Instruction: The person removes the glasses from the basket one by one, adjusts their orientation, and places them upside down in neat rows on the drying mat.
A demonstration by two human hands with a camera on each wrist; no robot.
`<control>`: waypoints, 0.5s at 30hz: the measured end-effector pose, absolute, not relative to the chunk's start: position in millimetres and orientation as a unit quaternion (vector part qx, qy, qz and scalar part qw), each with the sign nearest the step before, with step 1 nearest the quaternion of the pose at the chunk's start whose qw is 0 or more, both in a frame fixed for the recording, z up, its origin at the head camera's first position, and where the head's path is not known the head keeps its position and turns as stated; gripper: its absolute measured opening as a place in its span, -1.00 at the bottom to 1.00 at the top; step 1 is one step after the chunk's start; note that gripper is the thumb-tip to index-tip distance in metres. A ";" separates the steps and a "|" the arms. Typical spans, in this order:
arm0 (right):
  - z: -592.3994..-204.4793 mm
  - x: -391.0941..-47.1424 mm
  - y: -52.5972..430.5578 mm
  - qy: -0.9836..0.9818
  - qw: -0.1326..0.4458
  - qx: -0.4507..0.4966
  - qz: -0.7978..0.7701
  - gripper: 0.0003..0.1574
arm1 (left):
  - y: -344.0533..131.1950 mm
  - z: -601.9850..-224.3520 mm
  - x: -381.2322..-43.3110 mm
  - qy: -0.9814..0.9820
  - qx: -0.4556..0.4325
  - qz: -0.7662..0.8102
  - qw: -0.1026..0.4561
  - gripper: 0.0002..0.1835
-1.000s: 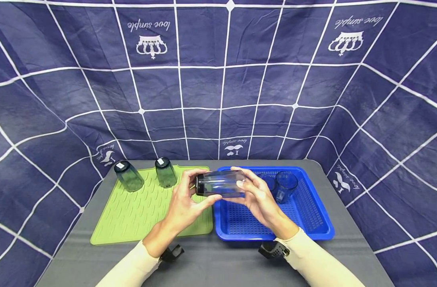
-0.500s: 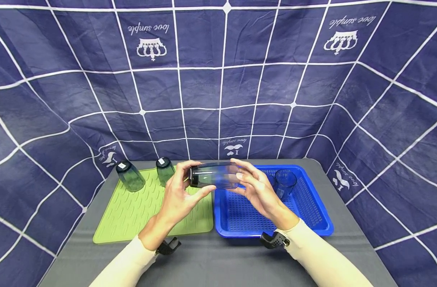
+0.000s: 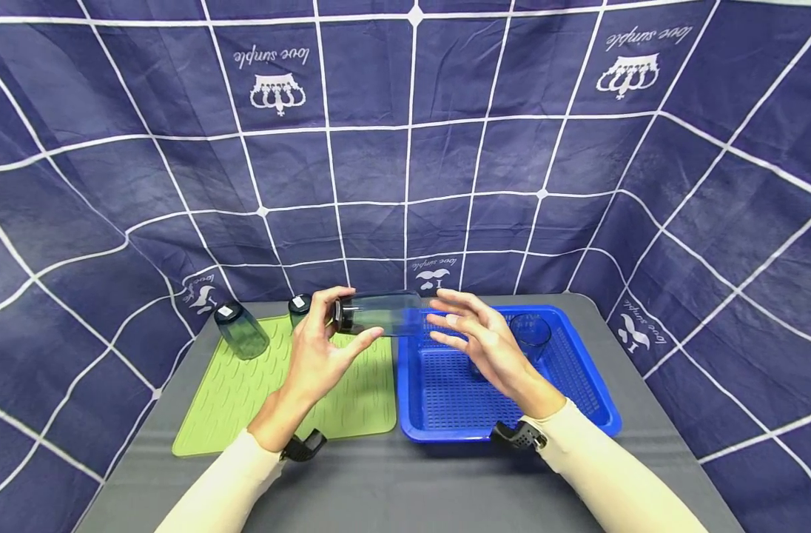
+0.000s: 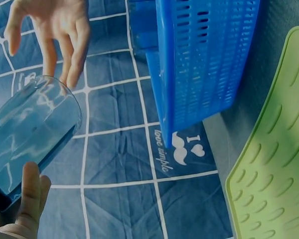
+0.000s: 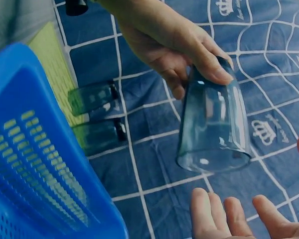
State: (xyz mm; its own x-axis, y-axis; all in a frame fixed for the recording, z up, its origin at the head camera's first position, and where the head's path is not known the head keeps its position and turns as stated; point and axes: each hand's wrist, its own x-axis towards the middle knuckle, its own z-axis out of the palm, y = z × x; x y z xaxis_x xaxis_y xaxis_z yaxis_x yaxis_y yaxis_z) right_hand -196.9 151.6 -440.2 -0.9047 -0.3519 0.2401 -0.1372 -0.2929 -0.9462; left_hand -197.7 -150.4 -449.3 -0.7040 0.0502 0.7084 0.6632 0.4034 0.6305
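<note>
A bluish drinking glass (image 3: 382, 314) is held on its side in the air, its rim toward the right. My left hand (image 3: 315, 355) grips it near its dark base, thumb on one side and fingers on the other, as the right wrist view of the glass (image 5: 214, 119) confirms. Just off the rim, my right hand (image 3: 485, 344) has its fingers spread and relaxed, holding nothing. On the green drying mat (image 3: 345, 414), two glasses stand upside down: one glass (image 3: 244, 333) at the far left, another glass (image 3: 297, 309) partly hidden behind my left hand.
A blue perforated plastic basket (image 3: 445, 433) sits right of the mat, under my right hand. In it stands a glass (image 3: 530, 333); another seems partly hidden behind the right hand. Grey cloth (image 3: 405, 481) covers the table, and a blue checked curtain (image 3: 372, 170) hangs behind.
My right hand's fingers have let go of the glass's rim end. My left hand has carried the glass left and slightly up, toward the mat side.
</note>
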 end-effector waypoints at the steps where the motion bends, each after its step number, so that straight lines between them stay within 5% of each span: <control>1: -440.0 -197.1 153.5 0.596 0.063 -0.208 -0.773 -0.25 | -151.8 -450.1 -199.0 -0.782 -0.223 -0.491 0.312 -0.17; 15: -432.1 -206.2 193.3 0.729 -0.061 -0.205 -0.650 -0.29 | -166.6 -455.7 -223.8 -0.813 -0.174 -0.439 0.341 -0.18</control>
State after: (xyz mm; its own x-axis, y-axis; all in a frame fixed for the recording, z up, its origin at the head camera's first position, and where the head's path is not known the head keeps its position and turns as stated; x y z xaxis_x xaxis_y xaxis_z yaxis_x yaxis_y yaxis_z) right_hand -206.2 193.3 -432.1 -0.9085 -0.2195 0.3555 -0.3781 0.0698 -0.9231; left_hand -223.8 -166.6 -455.7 -0.7071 -0.0165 0.7070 0.5822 0.5538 0.5953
